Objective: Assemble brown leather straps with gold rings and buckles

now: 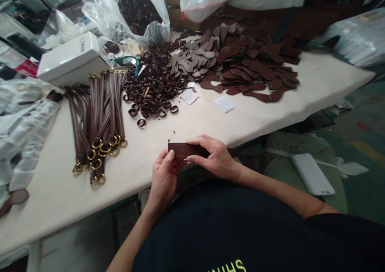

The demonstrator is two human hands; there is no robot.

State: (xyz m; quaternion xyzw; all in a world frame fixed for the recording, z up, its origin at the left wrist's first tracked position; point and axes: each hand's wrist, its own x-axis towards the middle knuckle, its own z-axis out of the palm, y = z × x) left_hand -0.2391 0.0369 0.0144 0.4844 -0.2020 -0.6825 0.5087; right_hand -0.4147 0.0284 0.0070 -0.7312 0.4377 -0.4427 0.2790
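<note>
Since the cloth-like, cream-covered counter [255,119] spans the view, parts sit in separate groups, probably to keep kinds unmixed. Crinkly clear plastic bag [102,11] at back contains small dark pieces. Pile of flat, curved leather cutouts [249,63], brown faces and paler ones showing. White cardboard box [69,59] sits behind slim brown leather straps [100,103], laid roughly parallel, likely to limit tangling, shiny brass-coloured rings at the ends. Heap of dark leather loops [153,83] between straps and cutouts, mostly oval.

Right hand [221,160]: fingers clamped on the strip's upper and lower edges. Left hand [164,176]: thumb on the front face, fingers behind, clamped on the left end. Brown leather strip [188,149] is at the counter's near edge, held broad side up, seemingly for a close look; smooth, straight-edged. White paper slip [224,103] lies below the cutouts.
</note>
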